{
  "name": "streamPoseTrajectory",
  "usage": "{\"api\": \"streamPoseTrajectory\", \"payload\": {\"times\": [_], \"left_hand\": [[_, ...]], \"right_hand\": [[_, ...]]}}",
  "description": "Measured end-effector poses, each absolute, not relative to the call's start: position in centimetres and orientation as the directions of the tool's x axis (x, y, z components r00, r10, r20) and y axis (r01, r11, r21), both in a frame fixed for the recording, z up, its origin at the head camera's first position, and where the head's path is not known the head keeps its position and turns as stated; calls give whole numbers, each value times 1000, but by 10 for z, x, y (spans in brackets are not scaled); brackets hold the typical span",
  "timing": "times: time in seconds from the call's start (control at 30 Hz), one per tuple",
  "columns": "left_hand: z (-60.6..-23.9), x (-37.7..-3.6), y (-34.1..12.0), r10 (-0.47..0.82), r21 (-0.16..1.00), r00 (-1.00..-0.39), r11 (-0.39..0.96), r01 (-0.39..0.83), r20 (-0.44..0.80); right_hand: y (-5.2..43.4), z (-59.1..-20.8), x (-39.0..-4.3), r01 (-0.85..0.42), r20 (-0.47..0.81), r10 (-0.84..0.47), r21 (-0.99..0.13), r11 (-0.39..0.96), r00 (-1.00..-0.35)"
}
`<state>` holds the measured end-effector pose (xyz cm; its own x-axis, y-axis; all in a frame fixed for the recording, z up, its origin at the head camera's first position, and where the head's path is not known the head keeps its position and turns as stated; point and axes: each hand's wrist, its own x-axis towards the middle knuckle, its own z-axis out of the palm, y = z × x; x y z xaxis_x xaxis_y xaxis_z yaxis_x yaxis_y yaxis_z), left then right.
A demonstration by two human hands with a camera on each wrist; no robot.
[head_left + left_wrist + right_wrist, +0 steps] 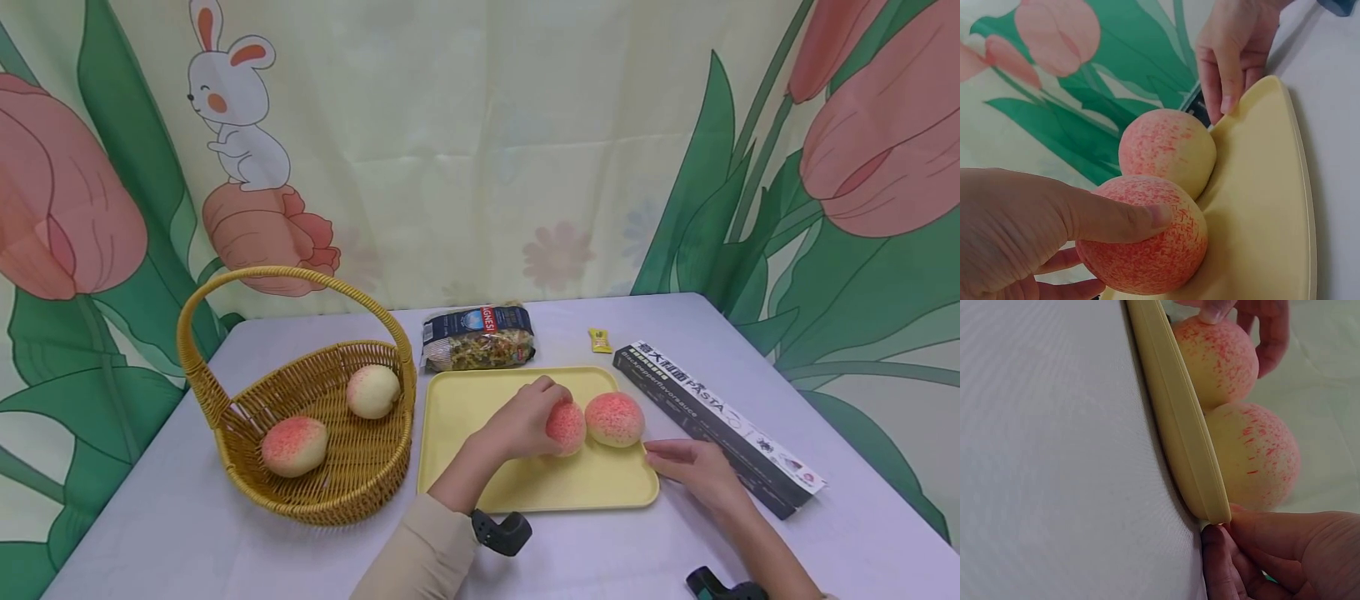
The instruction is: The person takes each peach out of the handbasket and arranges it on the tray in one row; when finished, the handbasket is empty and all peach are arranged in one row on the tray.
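My left hand [528,421] grips a pink-and-cream peach [566,428] over the yellow tray [480,475]. In the left wrist view the thumb lies across this peach [1147,262], with fingers round its far side. A second peach [615,419] sits on the tray's right part, right beside the held one. My right hand [697,471] pinches the tray's right edge. In the right wrist view its thumb [1272,531] is at the tray rim [1194,444] and the other fingers are curled below it.
Left of the tray stands a wicker basket [360,500] with a tall handle, holding a pinkish peach [295,447] and a paler one [372,392]. Behind the tray lie a pasta bag [478,337] and a small yellow packet [600,340]. A long black-and-white pasta box [712,425] lies to the right.
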<state>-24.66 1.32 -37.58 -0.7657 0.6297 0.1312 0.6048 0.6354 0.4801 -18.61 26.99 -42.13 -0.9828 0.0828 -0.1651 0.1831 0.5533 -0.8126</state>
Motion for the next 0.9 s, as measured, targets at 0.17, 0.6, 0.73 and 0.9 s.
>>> {"api": "streamPoseTrajectory", "payload": {"times": [0.17,0.6,0.73,0.9], "left_hand": [[-377,-246,16,615,472,-780,656,588,116],[-352,-222,-43,582,526,-797,633,568,160],[-340,-214,-73,573,550,-799,614,566,182],[-331,-203,-101,584,559,-797,615,556,151]], "right_hand": [[271,-423,-186,189,-167,90,-813,550,-982],[272,-425,-190,188,-175,78,-803,566,-981],[273,-426,-190,177,-167,70,-802,570,-983],[274,-427,-190,175,-169,64,-805,567,-984]]}}
